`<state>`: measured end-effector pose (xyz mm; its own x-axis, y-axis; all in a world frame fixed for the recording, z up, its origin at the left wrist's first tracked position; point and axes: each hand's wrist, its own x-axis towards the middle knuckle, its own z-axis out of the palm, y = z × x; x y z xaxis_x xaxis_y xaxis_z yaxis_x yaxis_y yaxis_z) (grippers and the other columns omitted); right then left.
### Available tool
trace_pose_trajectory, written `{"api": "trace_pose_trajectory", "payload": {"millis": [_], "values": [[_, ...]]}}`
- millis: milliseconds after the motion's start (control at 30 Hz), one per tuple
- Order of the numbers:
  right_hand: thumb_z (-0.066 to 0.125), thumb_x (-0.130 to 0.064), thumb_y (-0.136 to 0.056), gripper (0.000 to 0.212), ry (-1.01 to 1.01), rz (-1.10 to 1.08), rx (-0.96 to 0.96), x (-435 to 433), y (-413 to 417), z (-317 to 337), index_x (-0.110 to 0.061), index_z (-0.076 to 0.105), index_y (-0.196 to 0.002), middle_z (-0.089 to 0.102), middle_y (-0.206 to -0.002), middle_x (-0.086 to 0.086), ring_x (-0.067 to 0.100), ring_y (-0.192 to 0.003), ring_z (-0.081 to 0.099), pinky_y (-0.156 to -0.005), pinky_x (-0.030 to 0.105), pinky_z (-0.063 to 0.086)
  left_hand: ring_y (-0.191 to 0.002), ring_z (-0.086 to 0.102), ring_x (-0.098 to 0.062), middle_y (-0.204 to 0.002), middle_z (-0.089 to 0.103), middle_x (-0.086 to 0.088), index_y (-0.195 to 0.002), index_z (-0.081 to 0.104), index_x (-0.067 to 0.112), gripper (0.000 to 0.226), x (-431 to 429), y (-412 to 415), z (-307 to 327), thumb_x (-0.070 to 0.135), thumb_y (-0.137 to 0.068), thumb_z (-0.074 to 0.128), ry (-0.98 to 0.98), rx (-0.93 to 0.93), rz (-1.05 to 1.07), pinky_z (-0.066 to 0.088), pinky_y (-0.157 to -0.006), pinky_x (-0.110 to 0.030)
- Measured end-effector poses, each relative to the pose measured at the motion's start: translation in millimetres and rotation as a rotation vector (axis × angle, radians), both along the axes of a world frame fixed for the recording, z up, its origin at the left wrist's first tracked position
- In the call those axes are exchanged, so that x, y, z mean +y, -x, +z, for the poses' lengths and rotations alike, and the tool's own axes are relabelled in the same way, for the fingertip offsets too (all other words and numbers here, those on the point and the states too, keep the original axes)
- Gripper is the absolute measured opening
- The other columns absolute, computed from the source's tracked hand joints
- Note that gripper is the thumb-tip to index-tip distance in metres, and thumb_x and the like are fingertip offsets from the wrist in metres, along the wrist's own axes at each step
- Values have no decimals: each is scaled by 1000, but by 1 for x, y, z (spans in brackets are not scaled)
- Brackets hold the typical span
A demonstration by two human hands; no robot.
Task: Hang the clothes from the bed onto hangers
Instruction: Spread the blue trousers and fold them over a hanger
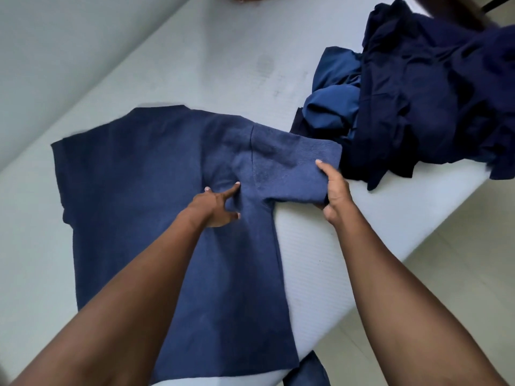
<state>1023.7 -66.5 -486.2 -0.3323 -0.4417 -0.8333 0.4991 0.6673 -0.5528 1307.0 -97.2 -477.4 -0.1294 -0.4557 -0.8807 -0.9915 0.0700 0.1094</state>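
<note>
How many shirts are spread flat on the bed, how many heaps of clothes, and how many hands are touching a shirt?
Shirt spread flat: 1
Heap of clothes: 1
Hands touching it: 2, left hand and right hand
Total: 4
</note>
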Motion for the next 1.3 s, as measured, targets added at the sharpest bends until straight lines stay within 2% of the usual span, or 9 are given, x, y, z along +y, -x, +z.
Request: {"api": "trace_pose_trajectory", "payload": {"millis": [100,167,300,433,533,667,900,1100,1300], "values": [[79,-22,-86,16,-21,106,287,-4,-4,2,-14,71,-96,78,-105,7,27,-98,75,-83,36,60,-144,40,-42,-168,12,-26,-157,-2,60,84,4,0,8,62,-95,55,61,20,-3,42,-111,-45],[77,-30,-87,21,-31,234,538,-9,-22,17,-13,70,-98,77,-104,5,29,-99,73,-88,41,60,-134,52,-36,-155,46,-19,-160,13,50,76,7,-5,13,51,-97,55,236,57,70,48,-102,-42],[70,-42,-92,34,309,740,822,-11,-95,66,-20,66,-117,77,-95,3,28,-88,71,-76,37,55,-80,74,-23,-89,77,-3,-128,67,24,37,18,-26,5,40,-95,58,551,384,1004,60,-79,-39],[66,-50,-94,26,511,1010,851,7,-146,79,-31,71,-110,70,-84,-13,9,-78,65,-70,29,50,-82,70,-30,-100,72,-13,-107,63,12,47,19,-35,10,53,-108,39,169,559,1676,57,-68,-40],[67,-32,-91,13,326,865,887,33,-136,39,-25,71,-101,72,-98,-4,22,-88,69,-77,36,54,-90,70,-31,-112,68,-16,-113,60,12,47,23,-45,-1,55,-106,43,11,547,1706,59,-76,-43],[73,-37,-91,36,8,917,672,88,-106,-4,-21,61,-120,68,-107,-4,19,-98,68,-93,42,54,-91,72,-32,-111,67,-14,-105,59,12,26,27,-43,-16,34,-98,69,77,538,1680,62,-78,-45],[76,-36,-89,27,-77,1106,506,203,-90,-15,-13,61,-94,68,-87,0,21,-79,65,-73,38,56,-56,71,-19,-102,70,-15,-110,60,8,19,21,-36,-32,14,-96,71,71,518,1541,60,-54,-31],[81,-35,-85,30,-159,1060,491,297,-90,-18,-19,55,-87,61,-75,-8,16,-68,59,-62,33,48,-69,77,-27,-102,73,-18,-126,57,2,31,31,-31,-34,11,-98,67,63,534,1518,62,-62,-34],[70,-31,-90,23,-15,980,577,341,-107,9,-23,51,-99,53,-69,-14,15,-65,56,-61,35,48,-78,73,-26,-106,71,-15,-103,62,12,6,35,-27,-8,8,-100,59,373,672,1461,63,-66,-36]]}}
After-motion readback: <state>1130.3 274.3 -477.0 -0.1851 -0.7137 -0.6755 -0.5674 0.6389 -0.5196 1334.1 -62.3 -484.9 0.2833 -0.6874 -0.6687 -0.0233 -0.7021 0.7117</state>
